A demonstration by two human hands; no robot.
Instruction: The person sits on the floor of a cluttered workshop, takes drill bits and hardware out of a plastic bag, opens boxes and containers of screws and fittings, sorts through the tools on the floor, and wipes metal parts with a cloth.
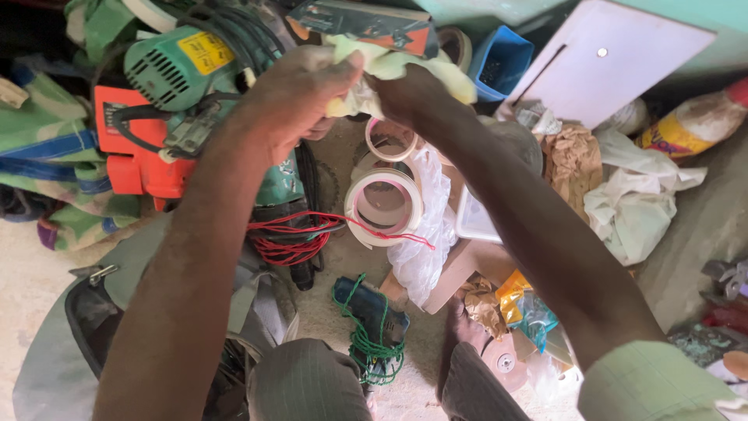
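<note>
Floor: dusty concrete floor (23, 265), crowded with tools and scraps on every side.
Cloth: a pale yellow cloth (389, 74) is bunched between both hands, held up above the clutter near the top middle of the view.
Left hand: the left hand (300, 93) grips one end of the cloth, fingers (343, 66) clenched on the folds.
Right hand: the right hand (413, 97) clutches the other end, its fingers mostly hidden under the fabric.
Handling: I judge the cloth light, soft and limp; it will sag and fold wherever it is not held, so a hold on a bunched end or an edge suits it. It is neither fragile nor slippery.
Just below: two rolls of tape (386, 203) lie on the floor beside a white plastic bag (425, 234).
Left side: a green power tool (175, 66) and an orange tool (132, 156) are piled close, with a coil of red wire (292, 242) near them.
Right side: crumpled brown paper (573, 160) and a white sheet (635, 199).
Room: open space is above the pile only; loose wire and cables could catch a trailing end.
</note>
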